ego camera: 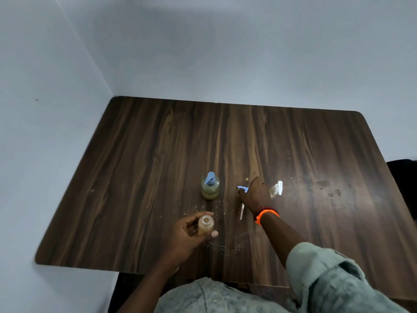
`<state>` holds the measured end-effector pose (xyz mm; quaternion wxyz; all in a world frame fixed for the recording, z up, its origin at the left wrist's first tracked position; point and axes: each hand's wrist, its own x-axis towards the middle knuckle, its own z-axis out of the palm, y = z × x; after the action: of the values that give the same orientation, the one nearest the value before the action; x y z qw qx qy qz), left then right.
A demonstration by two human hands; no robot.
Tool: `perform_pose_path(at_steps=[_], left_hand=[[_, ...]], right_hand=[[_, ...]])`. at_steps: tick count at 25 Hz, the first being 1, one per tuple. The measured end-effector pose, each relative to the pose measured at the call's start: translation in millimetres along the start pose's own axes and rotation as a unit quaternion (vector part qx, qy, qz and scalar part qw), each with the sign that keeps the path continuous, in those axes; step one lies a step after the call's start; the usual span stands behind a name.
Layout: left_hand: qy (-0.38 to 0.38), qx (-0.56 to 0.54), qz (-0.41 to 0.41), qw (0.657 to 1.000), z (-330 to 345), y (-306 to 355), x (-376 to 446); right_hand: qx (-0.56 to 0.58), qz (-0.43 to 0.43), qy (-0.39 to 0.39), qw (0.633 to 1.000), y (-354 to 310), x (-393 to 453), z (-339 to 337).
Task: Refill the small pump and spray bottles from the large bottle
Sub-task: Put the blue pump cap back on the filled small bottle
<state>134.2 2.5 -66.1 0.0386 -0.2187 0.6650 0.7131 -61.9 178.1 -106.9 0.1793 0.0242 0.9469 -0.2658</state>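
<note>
My left hand (188,231) grips a small uncapped bottle (205,225) of tan liquid, upright near the table's front. My right hand (255,194) rests over a blue pump head (243,188), whose white dip tube (242,211) trails toward me on the wood; the fingers are closed around it. Behind and left stands a larger bottle (210,188) with a blue pump top and greenish-tan liquid. Just right of my right hand stands a small clear spray bottle (275,189) with a white trigger top.
The dark wooden table (135,177) sits in a corner, walls close at the back and left. Small crumbs and droplets dot the wood around the bottles. Dried stains (331,188) mark the right side. A dark chair (404,177) stands past the right edge.
</note>
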Motion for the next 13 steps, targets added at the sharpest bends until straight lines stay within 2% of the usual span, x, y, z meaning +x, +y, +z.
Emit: perform_pose_path(at_steps=[3, 8, 10, 13], left_hand=[[-0.002, 0.003, 0.005, 1.0, 4.0, 1.4, -1.8], [-0.002, 0.003, 0.013, 1.0, 6.2, 2.3, -4.7], [-0.006, 0.002, 0.014, 1.0, 6.9, 3.2, -5.3], [-0.015, 0.001, 0.015, 1.0, 7.8, 4.6, -6.6]], right_hand=[[0.015, 0.044, -0.037, 0.998, 13.4, -6.0, 11.0], [0.069, 0.025, -0.009, 0.997, 28.0, -10.0, 20.9], [0.117, 0.029, -0.002, 0.993, 31.3, -15.3, 16.5], [0.236, 0.041, 0.048, 0.97, 28.8, -30.0, 3.1]])
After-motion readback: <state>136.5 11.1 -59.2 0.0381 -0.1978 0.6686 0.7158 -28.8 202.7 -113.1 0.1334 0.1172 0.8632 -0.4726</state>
